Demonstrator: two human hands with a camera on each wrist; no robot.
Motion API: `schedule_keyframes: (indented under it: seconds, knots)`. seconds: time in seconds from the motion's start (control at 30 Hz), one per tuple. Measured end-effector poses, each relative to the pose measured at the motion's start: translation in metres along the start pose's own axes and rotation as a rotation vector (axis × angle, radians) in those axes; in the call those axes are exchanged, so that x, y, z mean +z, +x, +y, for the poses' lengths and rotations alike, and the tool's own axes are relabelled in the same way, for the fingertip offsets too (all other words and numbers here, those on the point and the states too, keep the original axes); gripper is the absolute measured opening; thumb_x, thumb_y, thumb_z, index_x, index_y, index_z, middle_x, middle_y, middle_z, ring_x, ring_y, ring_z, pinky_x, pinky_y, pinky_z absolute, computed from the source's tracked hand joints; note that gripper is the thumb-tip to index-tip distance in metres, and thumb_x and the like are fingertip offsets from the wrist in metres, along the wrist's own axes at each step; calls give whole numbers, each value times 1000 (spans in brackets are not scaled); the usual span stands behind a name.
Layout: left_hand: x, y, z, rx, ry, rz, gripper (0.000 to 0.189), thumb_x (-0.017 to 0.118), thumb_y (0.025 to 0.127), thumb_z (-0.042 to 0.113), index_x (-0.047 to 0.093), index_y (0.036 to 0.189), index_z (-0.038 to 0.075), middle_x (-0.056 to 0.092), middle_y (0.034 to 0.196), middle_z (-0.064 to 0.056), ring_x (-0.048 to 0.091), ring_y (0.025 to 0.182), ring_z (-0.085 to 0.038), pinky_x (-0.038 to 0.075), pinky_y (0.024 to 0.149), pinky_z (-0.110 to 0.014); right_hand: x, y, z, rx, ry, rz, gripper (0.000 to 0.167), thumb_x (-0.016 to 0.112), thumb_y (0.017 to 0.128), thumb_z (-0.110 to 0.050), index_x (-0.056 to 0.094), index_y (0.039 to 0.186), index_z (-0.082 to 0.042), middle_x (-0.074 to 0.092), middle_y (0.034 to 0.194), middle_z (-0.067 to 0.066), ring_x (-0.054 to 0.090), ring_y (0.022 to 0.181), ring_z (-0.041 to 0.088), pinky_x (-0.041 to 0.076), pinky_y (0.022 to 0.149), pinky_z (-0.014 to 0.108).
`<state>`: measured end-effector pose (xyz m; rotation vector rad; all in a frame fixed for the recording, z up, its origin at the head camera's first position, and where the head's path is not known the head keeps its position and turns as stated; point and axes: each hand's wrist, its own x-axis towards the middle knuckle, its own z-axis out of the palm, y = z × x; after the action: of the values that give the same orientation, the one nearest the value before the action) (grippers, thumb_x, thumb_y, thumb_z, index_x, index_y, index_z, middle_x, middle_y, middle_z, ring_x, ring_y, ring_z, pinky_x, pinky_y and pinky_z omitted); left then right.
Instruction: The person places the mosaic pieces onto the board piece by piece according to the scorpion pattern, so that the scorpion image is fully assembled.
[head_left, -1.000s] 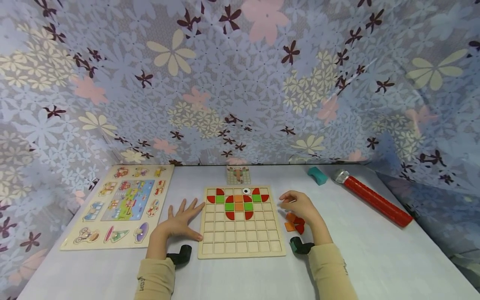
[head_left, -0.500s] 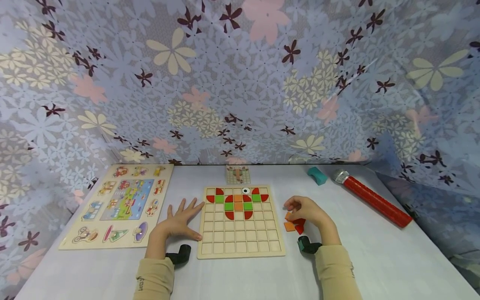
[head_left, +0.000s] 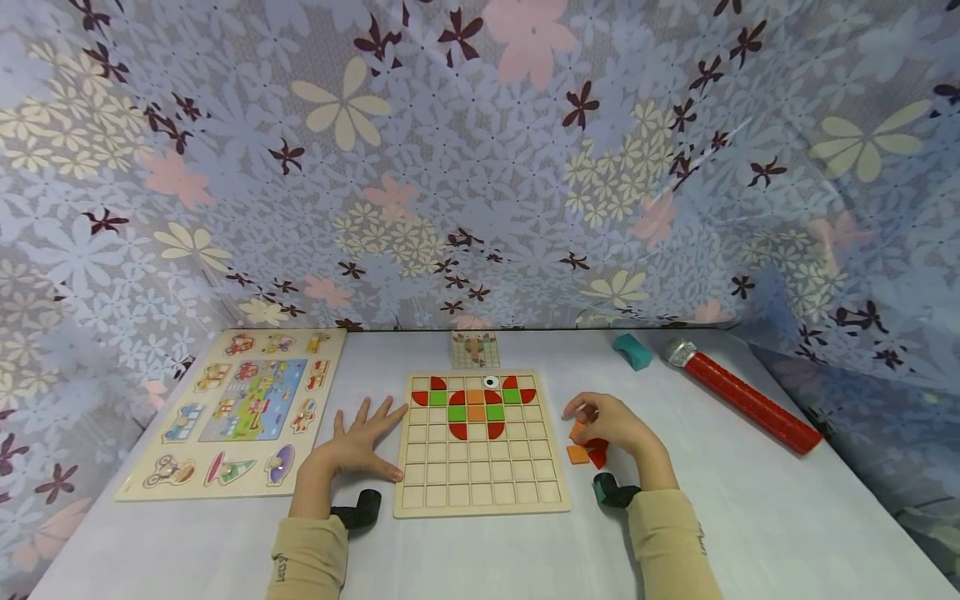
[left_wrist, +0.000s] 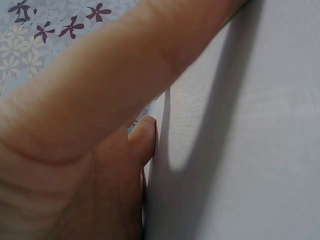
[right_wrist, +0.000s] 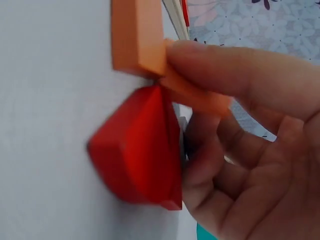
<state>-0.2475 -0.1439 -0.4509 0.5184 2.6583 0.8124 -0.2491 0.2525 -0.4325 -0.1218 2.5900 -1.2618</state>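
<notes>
A wooden grid board lies in the middle of the table, with red, green and orange tiles and a round eye tile set in its upper cells. My left hand rests spread on the table, thumb and forefinger at the board's left edge. To the right of the board, my right hand pinches an orange square block between thumb and fingers. Beside it lie another orange block and red blocks with curved sides; the right hand partly hides this small pile in the head view.
A small pattern card lies just behind the board. At left is a wooden picture puzzle with knobs. A teal arch block and a red toy microphone lie at the back right. Flowered cloth hangs behind the table.
My right hand has shifted a little right and down onto the loose blocks, and its fingers have come to an orange one. The left hand has stayed in place.
</notes>
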Motion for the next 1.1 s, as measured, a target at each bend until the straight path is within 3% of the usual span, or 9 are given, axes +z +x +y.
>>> schedule_keyframes:
  seconds: [0.4,0.67,0.9,1.1]
  knots:
    - [-2,-3,2,13,2,-5,109,84,58,40,27,147,13,10,154,-18,-7,138,-45,-16,100,-67,4,2,-4,51,173,53,35,70,78,-7,56,108,4,62,80,8,60,64,18,50,60,30]
    - [0,-5,-3,74,-78,13,113,81,53,56,29,146,19,10,154,-16,-11,137,-44,-23,97,-65,15,6,-13,52,230,62,36,71,80,-19,57,107,1,62,69,4,56,58,16,47,53,27]
    - [-2,-3,2,16,-25,-9,109,84,58,41,27,146,13,10,154,-17,-8,138,-44,-17,99,-66,25,9,-23,37,297,84,31,70,82,-18,54,99,2,64,67,5,63,59,17,51,54,25]
    - [-1,-2,2,11,2,-12,109,84,59,40,26,147,14,9,154,-17,-8,138,-44,-16,100,-67,34,13,-35,-2,347,104,27,69,83,-15,60,100,4,66,71,4,63,62,18,53,58,25]
